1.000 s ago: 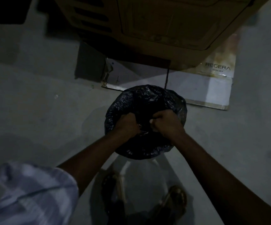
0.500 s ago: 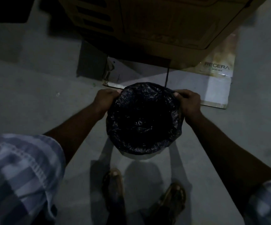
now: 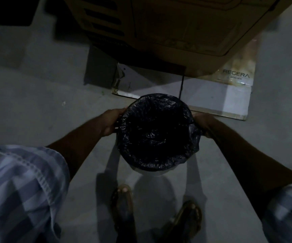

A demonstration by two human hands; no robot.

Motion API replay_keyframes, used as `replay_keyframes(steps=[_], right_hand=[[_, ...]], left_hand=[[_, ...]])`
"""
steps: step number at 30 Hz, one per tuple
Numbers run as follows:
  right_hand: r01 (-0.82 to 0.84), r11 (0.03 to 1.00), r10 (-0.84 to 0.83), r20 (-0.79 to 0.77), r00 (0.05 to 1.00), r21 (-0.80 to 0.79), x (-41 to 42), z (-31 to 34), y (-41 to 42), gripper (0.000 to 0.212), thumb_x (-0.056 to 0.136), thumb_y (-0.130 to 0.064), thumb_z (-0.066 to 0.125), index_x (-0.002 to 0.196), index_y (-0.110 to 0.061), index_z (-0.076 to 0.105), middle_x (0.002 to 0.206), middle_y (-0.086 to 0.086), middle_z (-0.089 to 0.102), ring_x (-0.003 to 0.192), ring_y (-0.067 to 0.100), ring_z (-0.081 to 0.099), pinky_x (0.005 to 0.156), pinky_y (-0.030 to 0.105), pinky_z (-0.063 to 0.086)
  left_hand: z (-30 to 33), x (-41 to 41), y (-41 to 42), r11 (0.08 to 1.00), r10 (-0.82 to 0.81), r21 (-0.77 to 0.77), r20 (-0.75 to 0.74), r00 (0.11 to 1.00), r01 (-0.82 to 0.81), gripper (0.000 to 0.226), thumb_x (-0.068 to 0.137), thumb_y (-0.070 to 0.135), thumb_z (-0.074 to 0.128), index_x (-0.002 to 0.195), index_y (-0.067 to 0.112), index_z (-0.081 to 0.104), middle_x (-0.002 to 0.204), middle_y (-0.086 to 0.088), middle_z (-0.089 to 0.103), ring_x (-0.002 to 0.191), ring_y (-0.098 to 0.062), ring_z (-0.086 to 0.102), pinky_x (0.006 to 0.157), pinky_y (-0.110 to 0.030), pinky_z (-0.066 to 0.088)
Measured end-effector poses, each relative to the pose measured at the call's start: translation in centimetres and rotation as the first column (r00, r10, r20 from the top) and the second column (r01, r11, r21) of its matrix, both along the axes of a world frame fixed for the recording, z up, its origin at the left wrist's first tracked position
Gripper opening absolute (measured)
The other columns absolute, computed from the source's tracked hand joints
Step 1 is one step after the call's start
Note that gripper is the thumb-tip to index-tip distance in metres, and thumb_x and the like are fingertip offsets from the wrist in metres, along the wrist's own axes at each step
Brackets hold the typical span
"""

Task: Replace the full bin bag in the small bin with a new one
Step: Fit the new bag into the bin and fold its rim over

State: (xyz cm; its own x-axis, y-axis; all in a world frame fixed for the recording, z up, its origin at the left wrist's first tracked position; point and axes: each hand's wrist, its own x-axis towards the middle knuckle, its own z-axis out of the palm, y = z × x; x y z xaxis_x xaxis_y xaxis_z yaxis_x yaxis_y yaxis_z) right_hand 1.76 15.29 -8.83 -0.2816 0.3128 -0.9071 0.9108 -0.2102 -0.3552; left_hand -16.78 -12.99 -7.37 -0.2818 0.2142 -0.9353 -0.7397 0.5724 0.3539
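Note:
A black bin bag [image 3: 156, 132] lines the small round bin, its mouth spread wide and folded over the rim. Only a pale strip of the bin's wall [image 3: 148, 172] shows below the bag at the near side. My left hand [image 3: 111, 121] grips the bag's folded edge on the left of the rim. My right hand [image 3: 203, 122] grips the folded edge on the right, fingers tucked under the plastic. The inside of the bag is dark and I cannot see its bottom.
The bin stands on a grey floor in dim light. A large brown cabinet [image 3: 176, 28] looms just behind it, over a flat white carton marked REGERA [image 3: 229, 95]. My sandalled feet [image 3: 124, 204] are just in front of the bin.
Both hands moved from the middle of the bag outward to the rim's two sides, spreading the bag open. Since half a second ago they slid the edge down a little.

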Motion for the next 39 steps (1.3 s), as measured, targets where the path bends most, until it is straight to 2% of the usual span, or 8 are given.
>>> replay_keyframes(steps=[4, 8, 12, 19, 26, 30, 33, 39], right_hand=[[0.127, 0.966, -0.067, -0.26, 0.963, 0.224, 0.7, 0.3, 0.5, 0.013, 0.09, -0.011, 0.069, 0.08, -0.01, 0.076, 0.09, 0.014, 0.075, 0.079, 0.022, 0.065, 0.075, 0.039, 0.054], [0.202, 0.978, -0.169, -0.383, 0.908, 0.046, 1.2, 1.7, 0.1, 0.045, 0.096, -0.052, 0.06, 0.111, -0.013, 0.078, 0.107, 0.004, 0.079, 0.098, 0.018, 0.074, 0.085, 0.036, 0.057], [0.273, 0.961, -0.227, -0.437, 0.87, 0.046, 2.6, 0.4, -0.8, 0.036, 0.089, -0.037, 0.075, 0.104, -0.004, 0.079, 0.105, 0.01, 0.078, 0.103, 0.029, 0.072, 0.087, 0.039, 0.058], [0.437, 0.9, -0.386, -0.441, 0.811, 0.016, 4.0, -0.6, -2.4, 0.025, 0.088, -0.028, 0.076, 0.101, -0.007, 0.08, 0.103, 0.017, 0.078, 0.099, 0.032, 0.073, 0.095, 0.049, 0.059], [0.477, 0.801, -0.563, -0.181, 0.807, -0.363, 3.4, -1.0, -3.0, 0.033, 0.094, -0.017, 0.062, 0.121, 0.003, 0.069, 0.107, 0.021, 0.073, 0.091, 0.035, 0.072, 0.074, 0.043, 0.063], [0.442, 0.888, -0.456, -0.132, 0.88, -0.123, 2.9, -1.8, -2.4, 0.038, 0.071, -0.021, 0.078, 0.104, 0.0, 0.078, 0.109, 0.023, 0.075, 0.1, 0.041, 0.072, 0.087, 0.056, 0.061], [0.281, 0.947, -0.255, -0.167, 0.953, 0.158, 2.8, -0.9, -2.3, 0.014, 0.069, -0.024, 0.079, 0.079, -0.014, 0.081, 0.089, 0.01, 0.079, 0.089, 0.029, 0.075, 0.079, 0.051, 0.064], [0.209, 0.726, -0.006, -0.298, 0.954, 0.656, 5.7, 1.8, -2.9, 0.028, 0.098, -0.032, 0.06, 0.087, -0.013, 0.077, 0.082, 0.005, 0.072, 0.081, 0.015, 0.062, 0.083, 0.035, 0.053]], left_hand=[[-0.4, 0.6, -1.1, 0.998, 0.048, 0.039, -0.084, 0.995, -0.044, 0.019, 0.097, 0.021, 0.062, 0.108, 0.011, 0.075, 0.097, -0.005, 0.07, 0.088, -0.022, 0.063, 0.071, -0.031, 0.049], [-0.2, 0.5, -2.3, 0.993, 0.102, 0.069, -0.027, 0.994, -0.1, 0.047, 0.096, 0.054, 0.061, 0.121, 0.015, 0.073, 0.103, -0.001, 0.071, 0.098, -0.022, 0.065, 0.082, -0.034, 0.051], [-0.1, 1.9, -3.6, 0.986, 0.139, 0.097, -0.002, 0.99, -0.138, 0.06, 0.092, 0.064, 0.06, 0.127, 0.017, 0.072, 0.117, -0.001, 0.071, 0.111, -0.023, 0.064, 0.092, -0.039, 0.051], [-0.4, 6.5, -5.5, 0.944, 0.321, 0.105, -0.05, 0.946, -0.314, 0.037, 0.092, 0.047, 0.069, 0.114, 0.019, 0.076, 0.111, 0.003, 0.075, 0.106, -0.02, 0.065, 0.086, -0.035, 0.052], [-0.9, 7.2, -5.8, 0.838, 0.519, 0.193, 0.006, 0.855, -0.51, 0.031, 0.095, 0.03, 0.069, 0.119, 0.011, 0.074, 0.115, -0.006, 0.077, 0.104, -0.023, 0.071, 0.087, -0.035, 0.057], [-2.2, 7.0, -5.8, 0.813, 0.545, 0.222, 0.035, 0.837, -0.539, 0.022, 0.098, 0.014, 0.063, 0.113, 0.0, 0.071, 0.113, -0.02, 0.072, 0.092, -0.028, 0.073, 0.079, -0.036, 0.061], [-2.0, 7.2, -5.2, 0.845, 0.528, 0.138, -0.058, 0.847, -0.517, 0.027, 0.098, 0.01, 0.061, 0.118, -0.007, 0.067, 0.116, -0.023, 0.069, 0.089, -0.029, 0.07, 0.075, -0.035, 0.06], [1.7, 8.9, -4.5, 0.855, 0.51, 0.044, -0.25, 0.823, -0.516, 0.055, 0.1, 0.062, 0.047, 0.108, 0.014, 0.071, 0.118, -0.002, 0.067, 0.111, -0.021, 0.057, 0.084, -0.033, 0.04]])
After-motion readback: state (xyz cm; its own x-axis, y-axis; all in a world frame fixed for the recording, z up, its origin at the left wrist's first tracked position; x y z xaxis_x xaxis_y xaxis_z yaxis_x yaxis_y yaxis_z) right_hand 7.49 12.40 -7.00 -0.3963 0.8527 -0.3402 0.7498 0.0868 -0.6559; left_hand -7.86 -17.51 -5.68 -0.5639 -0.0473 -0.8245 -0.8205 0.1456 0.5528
